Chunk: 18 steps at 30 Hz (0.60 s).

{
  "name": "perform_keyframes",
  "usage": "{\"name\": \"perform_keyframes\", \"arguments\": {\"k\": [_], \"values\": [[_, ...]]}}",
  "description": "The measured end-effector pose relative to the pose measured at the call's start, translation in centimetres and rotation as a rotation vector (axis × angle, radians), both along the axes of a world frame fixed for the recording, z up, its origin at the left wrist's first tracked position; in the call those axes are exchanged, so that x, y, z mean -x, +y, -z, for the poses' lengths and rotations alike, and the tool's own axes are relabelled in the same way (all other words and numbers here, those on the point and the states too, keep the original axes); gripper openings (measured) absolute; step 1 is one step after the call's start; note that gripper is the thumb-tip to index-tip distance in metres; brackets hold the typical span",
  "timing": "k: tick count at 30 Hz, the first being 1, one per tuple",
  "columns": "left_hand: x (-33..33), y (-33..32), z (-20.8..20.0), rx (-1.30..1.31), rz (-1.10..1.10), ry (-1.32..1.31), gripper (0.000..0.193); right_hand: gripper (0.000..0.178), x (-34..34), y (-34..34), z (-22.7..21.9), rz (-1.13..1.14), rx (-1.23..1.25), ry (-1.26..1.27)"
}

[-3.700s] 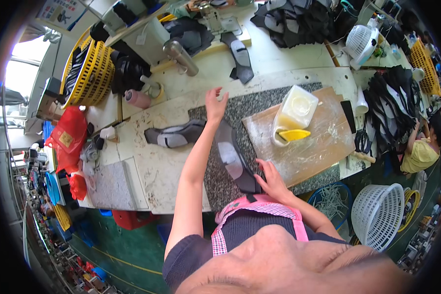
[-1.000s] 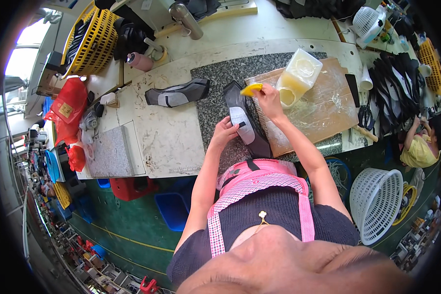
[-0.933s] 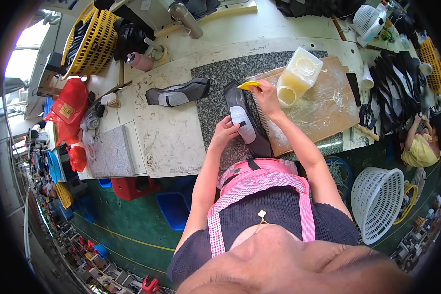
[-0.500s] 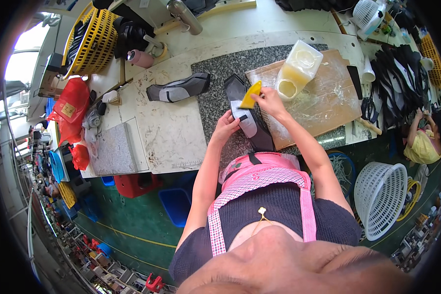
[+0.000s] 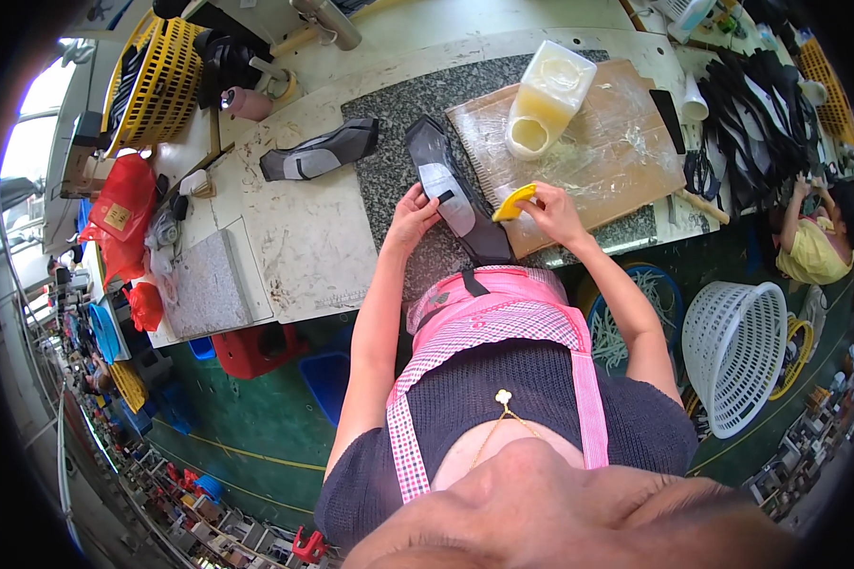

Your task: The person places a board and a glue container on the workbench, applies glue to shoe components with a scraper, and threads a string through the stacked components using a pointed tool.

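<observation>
A long grey and black fabric piece (image 5: 459, 213) lies on the speckled stone slab in front of me, with a pale grey panel and a small black tab. My left hand (image 5: 413, 216) grips its left edge beside the tab. Between the fingers of my right hand (image 5: 556, 212) is a yellow scraper (image 5: 515, 202), held to the right of the piece, over the near edge of the cardboard. A second grey and black fabric piece (image 5: 321, 152) rests farther left. On the cardboard (image 5: 626, 142) stands a translucent plastic jug (image 5: 555, 90) with a cut opening and yellowish contents.
The speckled stone slab (image 5: 375, 185) lies under the work. Black strips (image 5: 754, 109) are piled at the right. A yellow basket (image 5: 166, 85), pink bottle (image 5: 245, 102) and red bag (image 5: 123, 213) sit at the left. A white basket (image 5: 731, 356) stands on the floor; a person in yellow (image 5: 816, 237) is beyond.
My right hand with the yellow scraper has moved off the fabric piece, down and right toward the cardboard's edge. My left hand stays at the piece's left edge. The whole view has shifted slightly.
</observation>
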<state>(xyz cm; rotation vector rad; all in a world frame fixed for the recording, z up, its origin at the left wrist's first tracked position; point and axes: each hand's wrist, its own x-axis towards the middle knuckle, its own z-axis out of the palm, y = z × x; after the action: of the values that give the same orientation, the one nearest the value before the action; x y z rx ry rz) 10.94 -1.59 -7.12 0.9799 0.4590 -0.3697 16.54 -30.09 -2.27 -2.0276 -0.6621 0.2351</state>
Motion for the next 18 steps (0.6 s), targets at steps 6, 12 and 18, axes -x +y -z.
{"name": "perform_keyframes", "arguments": {"k": [6,12,18], "values": [[-0.4,-0.2,-0.7,-0.052,0.02,-0.008,0.045,0.012,3.2,-1.6,-0.3,-0.042,0.086,-0.189],[-0.3,-0.3,-0.7,-0.064,0.009,-0.009,0.047,0.018,4.2,-2.3,-0.4,-0.015,0.103,-0.308],[-0.3,-0.5,-1.5,-0.151,0.038,-0.02,0.048,0.024,5.7,-4.3,0.1,-0.095,0.147,-0.342]]}}
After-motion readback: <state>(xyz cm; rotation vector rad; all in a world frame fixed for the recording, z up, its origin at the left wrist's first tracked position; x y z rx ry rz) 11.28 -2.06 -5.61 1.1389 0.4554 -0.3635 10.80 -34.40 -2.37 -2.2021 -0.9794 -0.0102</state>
